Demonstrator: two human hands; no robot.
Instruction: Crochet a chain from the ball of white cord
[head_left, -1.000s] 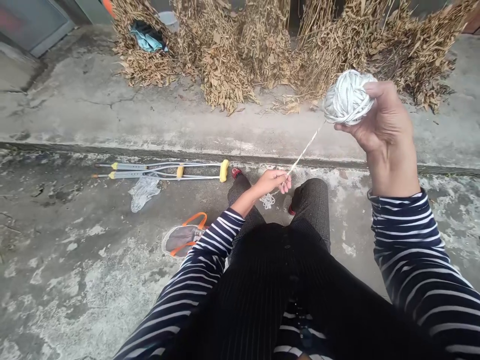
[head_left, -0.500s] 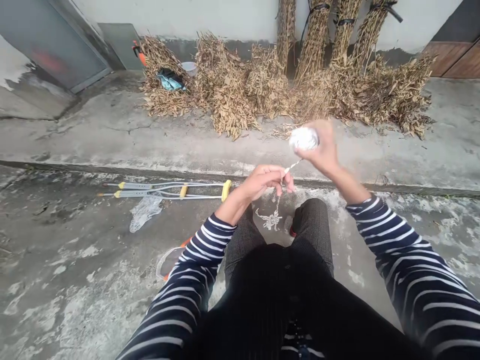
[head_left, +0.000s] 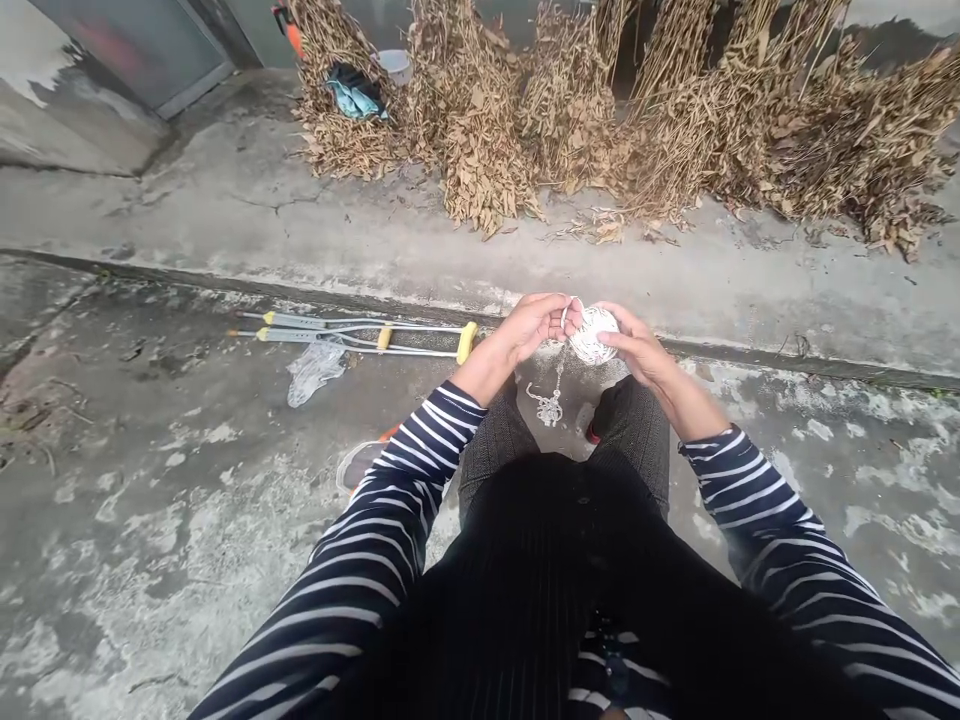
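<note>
The left fingers press together and seem to pinch the top of a white cord ball, but the fingertips are partly hidden, so I cannot be sure. The right fingers lie close together against its other side. Light, even pressure is best here, so the loops do not slip. The ball is above the knees; a thin strand falls to a small knotted piece, and I cannot tell if it touches the ground.
</note>
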